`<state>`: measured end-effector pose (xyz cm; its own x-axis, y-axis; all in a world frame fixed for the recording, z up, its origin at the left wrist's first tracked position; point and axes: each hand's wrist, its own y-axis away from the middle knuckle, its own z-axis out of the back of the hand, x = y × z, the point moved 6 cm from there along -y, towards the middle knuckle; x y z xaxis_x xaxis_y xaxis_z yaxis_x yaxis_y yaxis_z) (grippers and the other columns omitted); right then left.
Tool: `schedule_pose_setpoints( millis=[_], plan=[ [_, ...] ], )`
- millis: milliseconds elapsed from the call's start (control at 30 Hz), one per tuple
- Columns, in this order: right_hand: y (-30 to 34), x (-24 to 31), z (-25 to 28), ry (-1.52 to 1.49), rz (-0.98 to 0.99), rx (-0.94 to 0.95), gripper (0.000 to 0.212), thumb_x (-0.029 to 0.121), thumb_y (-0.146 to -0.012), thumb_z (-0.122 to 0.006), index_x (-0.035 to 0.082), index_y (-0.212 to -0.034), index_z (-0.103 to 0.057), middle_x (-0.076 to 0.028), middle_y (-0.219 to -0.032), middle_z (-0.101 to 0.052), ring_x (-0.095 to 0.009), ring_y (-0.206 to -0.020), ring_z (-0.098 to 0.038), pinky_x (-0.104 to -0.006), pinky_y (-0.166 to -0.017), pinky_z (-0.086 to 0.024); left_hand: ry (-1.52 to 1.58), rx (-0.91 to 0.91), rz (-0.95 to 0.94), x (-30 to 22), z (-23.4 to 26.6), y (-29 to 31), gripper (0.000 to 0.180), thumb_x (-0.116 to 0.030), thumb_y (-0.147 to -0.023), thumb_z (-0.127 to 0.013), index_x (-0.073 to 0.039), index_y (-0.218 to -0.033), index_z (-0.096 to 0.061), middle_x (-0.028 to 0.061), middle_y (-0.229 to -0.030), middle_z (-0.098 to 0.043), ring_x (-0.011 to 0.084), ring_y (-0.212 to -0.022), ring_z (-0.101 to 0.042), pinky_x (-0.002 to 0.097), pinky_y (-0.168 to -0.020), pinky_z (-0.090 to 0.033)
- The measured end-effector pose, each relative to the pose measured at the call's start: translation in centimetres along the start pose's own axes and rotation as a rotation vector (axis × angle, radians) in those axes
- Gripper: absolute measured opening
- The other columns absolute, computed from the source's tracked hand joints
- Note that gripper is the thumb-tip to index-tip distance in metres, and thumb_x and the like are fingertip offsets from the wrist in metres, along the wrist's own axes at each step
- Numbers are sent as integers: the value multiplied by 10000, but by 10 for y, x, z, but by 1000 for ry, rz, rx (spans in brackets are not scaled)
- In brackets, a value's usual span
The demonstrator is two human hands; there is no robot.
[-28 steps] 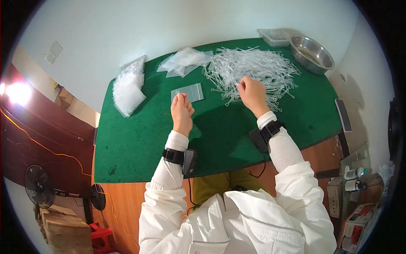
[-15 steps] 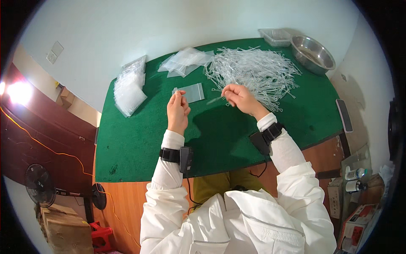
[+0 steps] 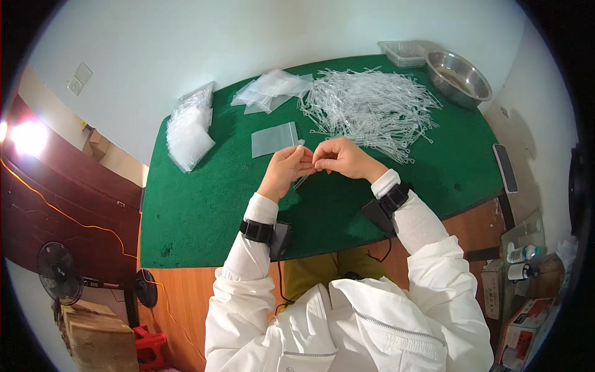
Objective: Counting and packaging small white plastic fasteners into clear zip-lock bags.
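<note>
no text readable, blurred print on red-and-white box [image 3: 519, 335], pale carton [image 3: 492, 291]

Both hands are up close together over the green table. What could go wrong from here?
1. The thin clear pieces sticking out of the left hand could slip or splay, with the right hand working so close beside it.
2. The flat clear bag lies just beyond the left hand, so a brush might shift it.
3. Pieces in the pile overlap loosely; lifting one might drag others along.
</note>
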<state>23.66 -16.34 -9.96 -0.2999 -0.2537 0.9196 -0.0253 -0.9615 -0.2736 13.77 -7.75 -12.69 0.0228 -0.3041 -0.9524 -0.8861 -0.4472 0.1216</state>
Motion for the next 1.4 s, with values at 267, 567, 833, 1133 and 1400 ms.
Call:
schedule_pose_setpoints(
  millis=[267,567,833,1133,1400],
  plan=[
    [1,6,12,175,90,-238,99,54,-751,-641,13,-813,-576,-44,-650,-584,-93,-582,-531,-234,-542,-427,-123,30,117,4,-14,5,306,-253,-953,-397,12,-970,-549,92,-844,-600,154,-722,-596,271,-660,-507],
    [2,11,22,262,189,-417,110,46,-755,-642,0,-851,-613,-83,-725,-638,-129,-650,-605,-244,-590,-471,-140,84,122,10,-18,4,299,-262,-951,-404,-9,-954,-564,36,-768,-567,79,-596,-503,219,-577,-451],
    [2,3,20,152,170,-442,132,50,-772,-632,-13,-888,-636,-104,-780,-668,-147,-696,-647,-234,-625,-496,-52,106,44,9,-17,2,291,-258,-950,-407,-15,-955,-567,18,-752,-559,69,-606,-490,206,-554,-423],
    [3,4,20,197,85,-388,81,19,-774,-634,-26,-841,-644,-78,-759,-665,-104,-693,-635,-216,-623,-498,-109,124,6,6,-21,4,276,-224,-958,-391,-4,-992,-554,5,-742,-523,61,-581,-404,194,-518,-335],
    [2,1,19,123,177,-408,83,-23,-781,-608,-23,-852,-651,-70,-759,-658,-100,-672,-627,-202,-598,-490,-25,189,28,6,-24,4,247,-183,-953,-393,3,-1028,-538,2,-755,-495,56,-574,-339,197,-510,-301]
  ],
)
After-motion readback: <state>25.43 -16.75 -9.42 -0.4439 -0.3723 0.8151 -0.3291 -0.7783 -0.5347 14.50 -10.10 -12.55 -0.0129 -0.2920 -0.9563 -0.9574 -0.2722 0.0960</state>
